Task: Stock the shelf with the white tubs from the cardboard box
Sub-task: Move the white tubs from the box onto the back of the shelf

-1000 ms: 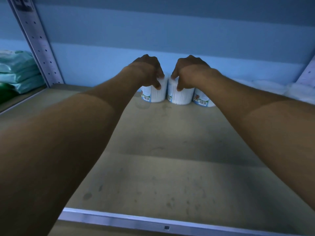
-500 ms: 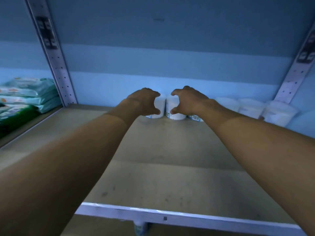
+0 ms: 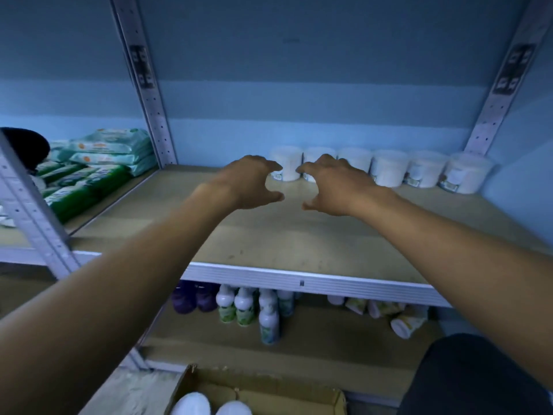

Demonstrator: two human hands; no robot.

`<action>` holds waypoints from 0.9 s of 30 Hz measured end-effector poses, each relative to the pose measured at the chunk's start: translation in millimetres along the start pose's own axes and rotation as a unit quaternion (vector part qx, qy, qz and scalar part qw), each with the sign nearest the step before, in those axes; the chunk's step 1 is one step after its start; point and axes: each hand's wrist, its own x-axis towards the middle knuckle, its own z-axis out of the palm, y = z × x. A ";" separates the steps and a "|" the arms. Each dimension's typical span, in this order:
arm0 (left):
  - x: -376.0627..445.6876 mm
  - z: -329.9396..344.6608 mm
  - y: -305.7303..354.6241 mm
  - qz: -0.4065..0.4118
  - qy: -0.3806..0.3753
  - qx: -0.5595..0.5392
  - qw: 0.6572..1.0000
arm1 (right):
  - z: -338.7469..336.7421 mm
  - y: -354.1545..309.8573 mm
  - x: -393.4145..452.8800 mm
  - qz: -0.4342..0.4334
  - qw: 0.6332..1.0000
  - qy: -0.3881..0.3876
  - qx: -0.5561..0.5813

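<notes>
Both the left hand (image 3: 250, 182) and right hand (image 3: 332, 185) hover spread and empty before white tubs (image 3: 389, 172) whose labels blur, seemingly barcodes.

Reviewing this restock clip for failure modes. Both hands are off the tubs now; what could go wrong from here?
1. Left hand and right hand hang open just in front of the row of white tubs; a careless pull-back could clip the leftmost tub.
2. The cardboard box sits low at the frame's bottom edge; reaching down, an arm might catch the shelf's front rail.
3. The dim light could hide gaps in the row.
</notes>
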 end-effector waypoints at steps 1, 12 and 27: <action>-13.6 3.2 1.8 0.007 0.006 -0.007 1.000 | 2.3 -4.9 -11.7 -0.010 1.000 0.008 0.006; -130.2 28.7 -5.3 0.007 -0.009 -0.032 0.999 | 31.8 -37.9 -101.4 -0.061 0.994 0.027 0.085; -190.7 67.7 2.5 0.033 0.004 -0.074 0.997 | 96.5 -52.3 -154.8 -0.111 0.991 0.017 0.071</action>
